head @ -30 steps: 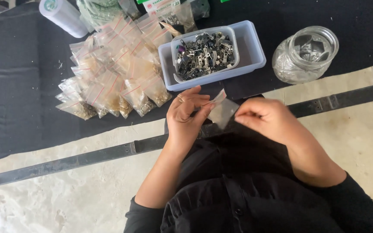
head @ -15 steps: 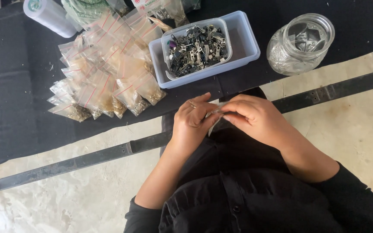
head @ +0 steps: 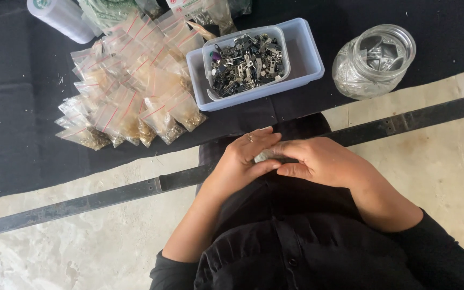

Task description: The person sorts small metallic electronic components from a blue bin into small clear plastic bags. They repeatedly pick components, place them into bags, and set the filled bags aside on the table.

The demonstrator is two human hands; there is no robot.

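Both hands meet at the person's lap, just below the near edge of the bench (head: pixel 22 134), which is covered in black cloth. The left hand (head: pixel 243 161) and the right hand (head: pixel 323 161) close together over a small clear bag (head: pixel 261 156), of which only a pale sliver shows between the fingers. The left fingers (head: pixel 267 140) curl over the bag from above and the right fingers (head: pixel 296 171) press in from the side, so both hands are closed on it. The bag's long axis and the way it points cannot be told, since the hands cover nearly all of it; its contents are hidden too. A ring shows on a left finger. On the bench, well apart from the hands, a pale blue tray (head: pixel 307 53) holds a clear tub (head: pixel 208 51) of small dark and silver metal parts, too small to identify. To the left lies a heap of filled clear bags (head: pixel 130 91) with red seal strips, fanned towards the person. To the right a glass jar (head: pixel 374 62) lies tilted, mouth up and to the right, with metal pieces inside. A white cylinder (head: pixel 60 19) is cut off at the top edge. A dark strap (head: pixel 108 196) runs aslant across the pale floor (head: pixel 447 161).
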